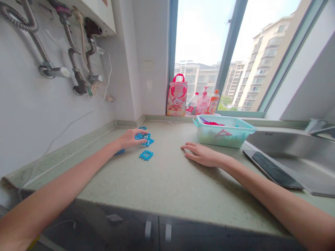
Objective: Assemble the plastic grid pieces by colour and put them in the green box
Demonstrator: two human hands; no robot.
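Observation:
My left hand (129, 138) is over the left part of the counter, thumb and fingers closed around a blue lattice-like plastic building piece (148, 140) with a notched edge. Just in front of it, a similar blue piece (146, 155) lies flat on the counter. Another blue piece (142, 128) shows behind my fingers, and part of one more (120, 151) peeks out beside my wrist. My right hand (202, 154) rests palm down on the counter with its fingers stretched out, holding nothing, near the front left corner of a light teal plastic basin (222, 137).
Pink and purple pieces (210, 122) lie in the basin. A dark phone (272, 169) sits against the steel sink (288, 143) at right. A pink package (177, 97) and several bottles (202, 103) line the windowsill. Pipes (70, 42) hang on the left wall.

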